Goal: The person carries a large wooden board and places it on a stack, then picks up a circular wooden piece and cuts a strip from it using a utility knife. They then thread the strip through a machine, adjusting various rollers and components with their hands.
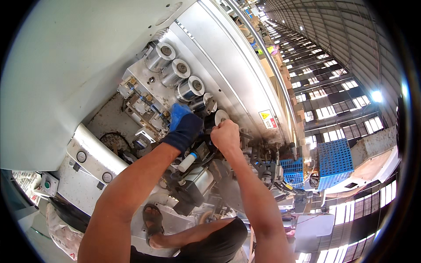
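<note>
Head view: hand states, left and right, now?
Left hand: in a blue glove, pressed among the machine's parts; open or closed cannot be told.
Right hand: bare, fist closed; what it grips is hidden.

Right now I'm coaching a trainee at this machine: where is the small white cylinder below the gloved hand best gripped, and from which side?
Probably around its white barrel, fingers across the width. The white cylinder lies tilted, with its blue-tipped upper end near the gloved left hand and dark machine parts close below. Its near, lower-left side looks most open, so come from there. The right hand is fisted just above, so keep clear of it.
</note>
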